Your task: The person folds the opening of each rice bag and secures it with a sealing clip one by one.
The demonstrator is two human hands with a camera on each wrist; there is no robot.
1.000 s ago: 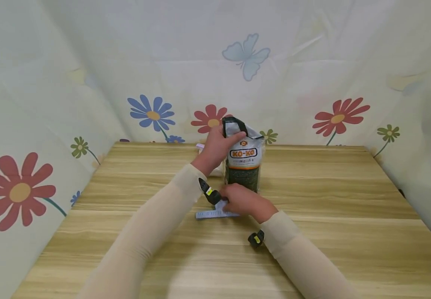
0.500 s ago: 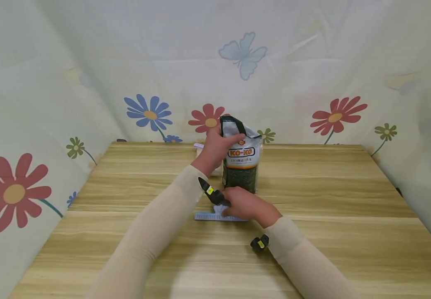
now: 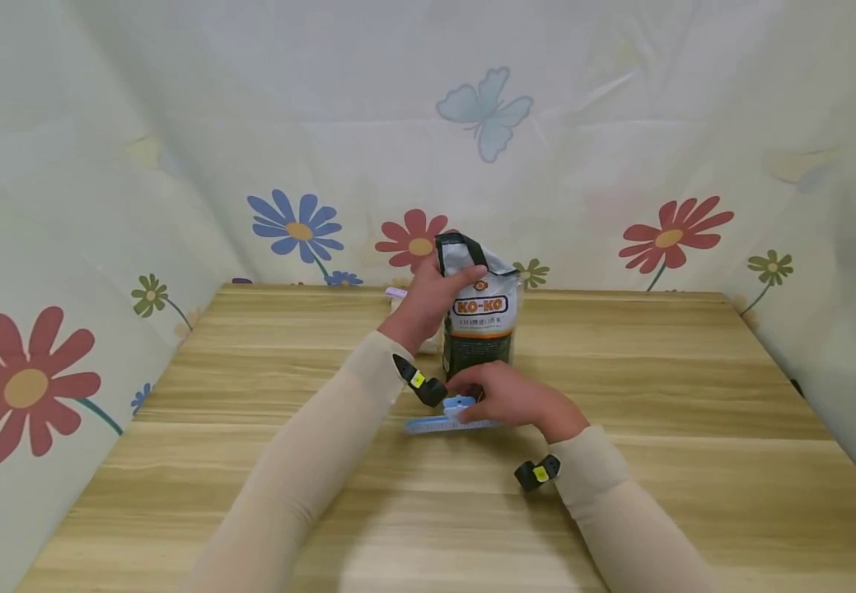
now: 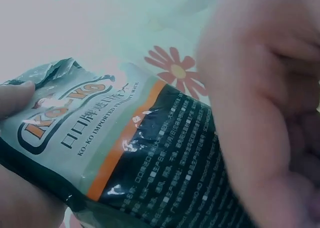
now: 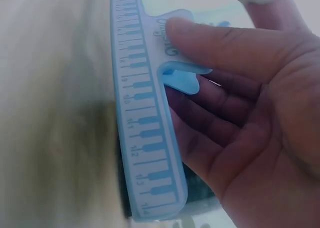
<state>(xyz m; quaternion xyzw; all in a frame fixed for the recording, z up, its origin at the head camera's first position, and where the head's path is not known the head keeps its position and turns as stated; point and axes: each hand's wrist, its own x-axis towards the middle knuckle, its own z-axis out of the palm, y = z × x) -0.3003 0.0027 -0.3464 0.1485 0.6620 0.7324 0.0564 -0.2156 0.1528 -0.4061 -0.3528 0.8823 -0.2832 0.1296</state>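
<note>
A green and silver rice bag [image 3: 481, 325] marked KO-KO stands upright on the table, its top bent over. My left hand [image 3: 429, 296] grips the bag's upper left side, thumb across the front; the left wrist view shows that thumb [image 4: 16, 98] on the silver part. In front of the bag's base, my right hand [image 3: 512, 397] pinches a light blue plastic clip [image 3: 451, 422] by its tab. The right wrist view shows the clip's long bar [image 5: 145, 133] printed with piano keys and numbers, the thumb [image 5: 215, 42] pressing the tab and the other fingers behind.
Behind my left hand a pale item with a purple strip [image 3: 395, 292] is mostly hidden. The wood-grain table [image 3: 635, 371] extends on both sides. A flower-printed cloth [image 3: 583, 189] rises along its back and sides.
My right hand has shifted slightly right with the clip, and the clip's bar now looks tilted up. My left hand keeps its grip on the rice bag.
</note>
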